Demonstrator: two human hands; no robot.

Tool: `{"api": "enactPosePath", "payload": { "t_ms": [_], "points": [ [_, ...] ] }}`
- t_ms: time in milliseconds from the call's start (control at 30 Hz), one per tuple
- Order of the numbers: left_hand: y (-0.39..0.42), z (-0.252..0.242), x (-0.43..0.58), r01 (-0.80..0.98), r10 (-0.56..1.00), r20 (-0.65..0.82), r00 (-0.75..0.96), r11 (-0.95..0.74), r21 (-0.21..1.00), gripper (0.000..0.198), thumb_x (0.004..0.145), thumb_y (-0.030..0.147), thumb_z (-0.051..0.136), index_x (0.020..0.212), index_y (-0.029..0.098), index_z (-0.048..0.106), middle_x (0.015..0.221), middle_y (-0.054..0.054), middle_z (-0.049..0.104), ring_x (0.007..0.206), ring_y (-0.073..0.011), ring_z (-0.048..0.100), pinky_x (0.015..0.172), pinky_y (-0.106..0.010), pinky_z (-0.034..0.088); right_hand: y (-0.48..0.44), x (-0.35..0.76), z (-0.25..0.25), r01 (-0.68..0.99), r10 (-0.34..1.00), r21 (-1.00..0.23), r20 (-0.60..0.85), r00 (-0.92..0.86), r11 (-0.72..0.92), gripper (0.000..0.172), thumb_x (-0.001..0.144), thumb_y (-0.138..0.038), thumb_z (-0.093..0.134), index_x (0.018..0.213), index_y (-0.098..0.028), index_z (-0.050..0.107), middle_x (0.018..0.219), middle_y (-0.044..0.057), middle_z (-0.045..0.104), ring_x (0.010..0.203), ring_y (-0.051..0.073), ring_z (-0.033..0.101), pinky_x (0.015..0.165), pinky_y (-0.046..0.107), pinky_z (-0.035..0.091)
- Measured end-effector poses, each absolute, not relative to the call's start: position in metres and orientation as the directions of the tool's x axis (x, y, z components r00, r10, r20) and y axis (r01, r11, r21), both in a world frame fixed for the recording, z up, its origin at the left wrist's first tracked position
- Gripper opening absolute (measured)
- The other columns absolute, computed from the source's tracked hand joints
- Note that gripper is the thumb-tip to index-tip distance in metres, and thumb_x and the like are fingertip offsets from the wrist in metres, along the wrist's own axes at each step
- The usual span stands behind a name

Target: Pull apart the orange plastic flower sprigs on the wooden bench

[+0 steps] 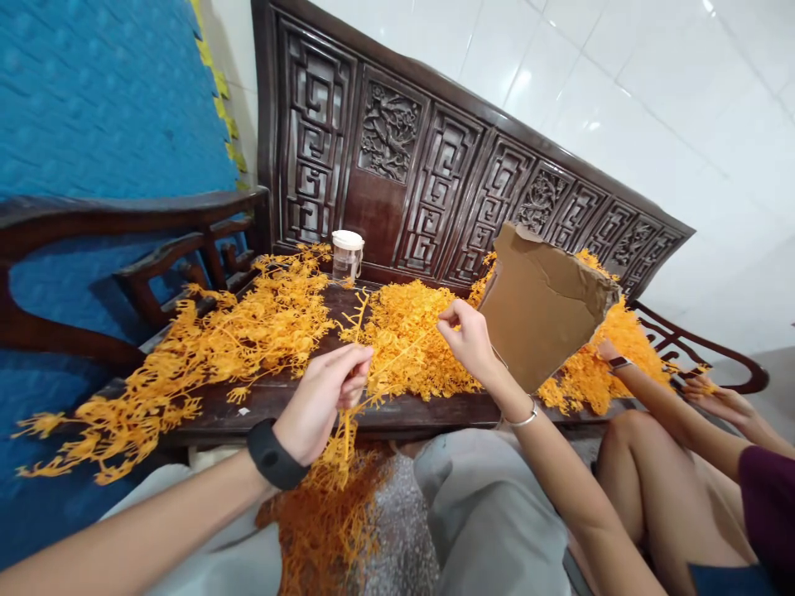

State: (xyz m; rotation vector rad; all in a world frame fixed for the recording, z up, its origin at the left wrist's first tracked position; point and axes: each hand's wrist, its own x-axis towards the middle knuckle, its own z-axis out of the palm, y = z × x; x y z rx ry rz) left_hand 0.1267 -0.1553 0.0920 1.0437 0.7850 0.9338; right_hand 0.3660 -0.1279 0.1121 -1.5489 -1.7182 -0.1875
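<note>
White tiles (621, 50) rise behind a carved backrest (378, 211); before it, the tabletop (267, 406) carries orange sprigs, a loose spread (267, 314) at left and a denser heap (410, 331) in the middle; a lidded cup (346, 258) stands between these, near the backrest; cardboard (534, 306) stands tilted at the heap's right; the left hand (323, 393) has its grip closed, pinching a sprig (346, 434) that hangs below the fingers at the tabletop's front edge; the right hand (469, 335), before the cardboard, has thumb and forefinger pressed together, though whether they pinch a strand I cannot tell; a co-worker's hand (609, 354) touches orange sprigs beyond the cardboard.
</note>
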Motion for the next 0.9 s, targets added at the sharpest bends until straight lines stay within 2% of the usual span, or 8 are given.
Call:
{"api": "enactPosePath", "payload": {
  "t_ms": [33, 100, 133, 233, 467, 633, 767, 900],
  "points": [
    [-0.159, 0.092, 0.122, -0.238, 0.910, -0.136, 0.391, 0.243, 0.940, 0.034, 0.072, 0.039, 0.055, 0.053, 0.020, 0.035, 0.044, 0.010, 0.020, 0.043, -0.0074, 0.013, 0.041, -0.020, 0.016, -0.128, 0.380, 0.113, 0.902, 0.742, -0.389, 0.657, 0.132, 0.184, 0.006, 0.067, -0.015, 0.046, 0.062, -0.018, 0.047, 0.069, 0.004, 0.054, 0.068, 0.016, 0.049, 0.068, 0.030, 0.039],
    [-0.167, 0.092, 0.110, -0.208, 0.903, -0.212, 0.373, 0.304, 0.930, 0.039, 0.069, 0.045, 0.057, 0.051, 0.020, 0.033, 0.045, 0.010, 0.018, 0.043, -0.0077, 0.013, 0.040, -0.021, 0.017, -0.130, 0.410, 0.113, 0.870, 0.642, -0.490, 0.683, 0.349, 0.048, 0.004, 0.066, -0.017, 0.049, 0.063, -0.016, 0.051, 0.066, 0.005, 0.055, 0.063, 0.016, 0.049, 0.064, 0.030, 0.039],
    [-0.171, 0.092, 0.104, -0.193, 0.900, -0.218, 0.377, 0.307, 0.932, 0.040, 0.068, 0.047, 0.058, 0.051, 0.020, 0.033, 0.046, 0.009, 0.019, 0.044, -0.0079, 0.014, 0.041, -0.021, 0.019, -0.130, 0.423, 0.112, 0.838, 0.628, -0.542, 0.676, 0.385, 0.070, 0.007, 0.067, -0.019, 0.050, 0.069, -0.015, 0.055, 0.069, 0.005, 0.058, 0.063, 0.016, 0.050, 0.064, 0.030, 0.040],
    [-0.177, 0.087, 0.093, -0.132, 0.894, -0.214, 0.395, 0.286, 0.949, 0.043, 0.066, 0.053, 0.057, 0.050, 0.020, 0.035, 0.046, 0.009, 0.022, 0.045, -0.0083, 0.014, 0.042, -0.022, 0.019, -0.127, 0.440, 0.102, 0.750, 0.715, -0.626, 0.622, 0.318, 0.211, 0.020, 0.070, -0.026, 0.054, 0.085, -0.014, 0.058, 0.075, 0.005, 0.062, 0.063, 0.015, 0.054, 0.063, 0.028, 0.041],
    [-0.171, 0.079, 0.093, -0.035, 0.878, -0.221, 0.424, 0.260, 0.965, 0.044, 0.068, 0.057, 0.054, 0.051, 0.020, 0.037, 0.045, 0.009, 0.021, 0.045, -0.0083, 0.012, 0.043, -0.023, 0.015, -0.087, 0.406, 0.092, 0.794, 0.763, -0.545, 0.624, 0.171, 0.268, 0.016, 0.069, -0.028, 0.055, 0.072, -0.015, 0.065, 0.071, 0.004, 0.062, 0.062, 0.013, 0.050, 0.062, 0.026, 0.040],
    [-0.168, 0.086, 0.096, -0.057, 0.878, -0.255, 0.406, 0.303, 0.951, 0.043, 0.064, 0.055, 0.058, 0.050, 0.020, 0.036, 0.044, 0.010, 0.020, 0.044, -0.0081, 0.011, 0.042, -0.023, 0.014, -0.056, 0.399, 0.090, 0.677, 0.809, -0.701, 0.521, 0.272, 0.224, 0.019, 0.065, -0.028, 0.055, 0.074, -0.015, 0.065, 0.055, 0.000, 0.056, 0.054, 0.012, 0.051, 0.056, 0.024, 0.041],
    [-0.165, 0.086, 0.095, -0.096, 0.887, -0.223, 0.404, 0.284, 0.954, 0.039, 0.065, 0.050, 0.058, 0.051, 0.020, 0.037, 0.043, 0.010, 0.022, 0.044, -0.0081, 0.013, 0.042, -0.022, 0.015, -0.040, 0.401, 0.087, 0.492, 0.800, -0.826, 0.480, 0.360, 0.275, 0.021, 0.061, -0.025, 0.054, 0.076, -0.013, 0.064, 0.062, 0.002, 0.061, 0.060, 0.014, 0.057, 0.061, 0.026, 0.047],
    [-0.160, 0.085, 0.092, -0.117, 0.896, -0.190, 0.401, 0.256, 0.960, 0.038, 0.068, 0.048, 0.056, 0.052, 0.020, 0.037, 0.044, 0.010, 0.021, 0.044, -0.0080, 0.011, 0.042, -0.022, 0.014, -0.036, 0.405, 0.083, 0.392, 0.784, -0.870, 0.458, 0.419, 0.299, 0.022, 0.061, -0.027, 0.054, 0.074, -0.012, 0.063, 0.069, 0.005, 0.064, 0.066, 0.014, 0.058, 0.069, 0.029, 0.049]
  ]
}}
